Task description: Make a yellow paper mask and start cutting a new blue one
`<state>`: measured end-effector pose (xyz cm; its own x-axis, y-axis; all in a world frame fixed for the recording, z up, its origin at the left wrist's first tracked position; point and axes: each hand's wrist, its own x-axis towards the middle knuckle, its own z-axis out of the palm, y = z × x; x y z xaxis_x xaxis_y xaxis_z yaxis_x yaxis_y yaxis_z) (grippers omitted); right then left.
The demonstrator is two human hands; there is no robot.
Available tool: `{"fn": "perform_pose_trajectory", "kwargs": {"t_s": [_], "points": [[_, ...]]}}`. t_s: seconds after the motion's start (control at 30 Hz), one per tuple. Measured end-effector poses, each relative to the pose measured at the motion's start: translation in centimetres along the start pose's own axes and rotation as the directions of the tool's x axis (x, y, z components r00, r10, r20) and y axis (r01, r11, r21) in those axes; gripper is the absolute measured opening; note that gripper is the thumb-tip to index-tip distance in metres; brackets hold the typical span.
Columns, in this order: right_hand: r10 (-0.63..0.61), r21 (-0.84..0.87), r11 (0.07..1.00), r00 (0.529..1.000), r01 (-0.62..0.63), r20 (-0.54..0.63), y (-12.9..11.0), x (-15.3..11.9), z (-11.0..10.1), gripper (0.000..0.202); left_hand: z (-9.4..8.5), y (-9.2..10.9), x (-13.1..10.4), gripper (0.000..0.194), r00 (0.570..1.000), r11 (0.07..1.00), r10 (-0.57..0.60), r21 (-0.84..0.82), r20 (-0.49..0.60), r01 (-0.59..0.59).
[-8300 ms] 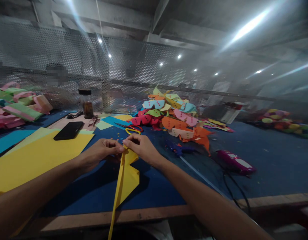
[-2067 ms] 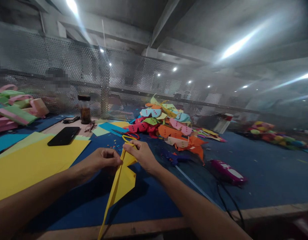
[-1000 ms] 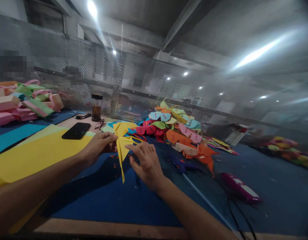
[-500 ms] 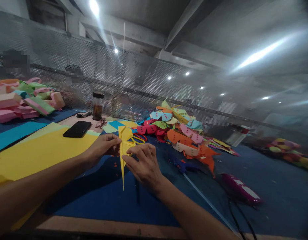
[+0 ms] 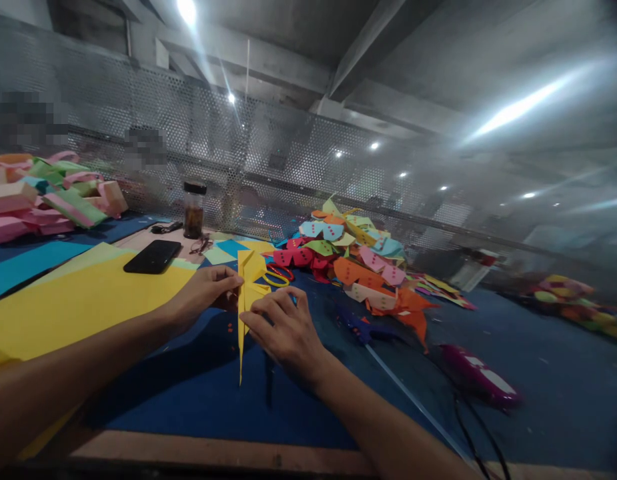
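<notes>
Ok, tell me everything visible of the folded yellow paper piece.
The folded yellow paper piece has creased, angular flaps towards the right and a narrow tail tapering downward. It is roughly upright over the blue tabletop; whether it touches that is unclear. The left hand pinches its left edge; the right hand touches it lower down.

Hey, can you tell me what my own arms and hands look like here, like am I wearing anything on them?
Your left hand and right hand are bare, with no gloves and no rings that show. Your left forearm and right forearm are uncovered too: no sleeve, watch or bracelet is visible.
</notes>
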<state>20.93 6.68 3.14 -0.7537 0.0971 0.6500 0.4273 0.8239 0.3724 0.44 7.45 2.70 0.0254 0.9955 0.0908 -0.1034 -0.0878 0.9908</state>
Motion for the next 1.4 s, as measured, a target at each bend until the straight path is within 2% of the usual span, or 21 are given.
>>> {"fn": "perform_pose_trajectory", "kwargs": {"t_s": [0.43,0.63,1.07,1.4], "points": [[0.035,0.066,0.997,0.999,-0.035,0.001,-0.1,0.1,-0.2,0.012,0.1,0.3,0.0,0.025,1.000,0.999,0.029,0.019,-0.006,-0.029],[0.099,0.094,0.991,0.995,-0.097,-0.010,0.0,-0.1,0.2,0.016,0.2,0.3,0.1,0.028,0.999,1.000,0.024,0.011,-0.040,-0.024],[0.258,0.179,0.950,0.966,-0.254,0.001,-0.1,-0.3,0.9,0.016,0.3,0.4,-0.2,0.030,0.998,0.996,0.054,0.069,-0.027,-0.052],[0.336,0.135,0.936,0.938,-0.324,-0.079,-0.3,-0.2,1.1,0.017,0.3,0.1,-0.2,0.030,0.999,0.998,0.053,0.037,-0.007,-0.053]]}}
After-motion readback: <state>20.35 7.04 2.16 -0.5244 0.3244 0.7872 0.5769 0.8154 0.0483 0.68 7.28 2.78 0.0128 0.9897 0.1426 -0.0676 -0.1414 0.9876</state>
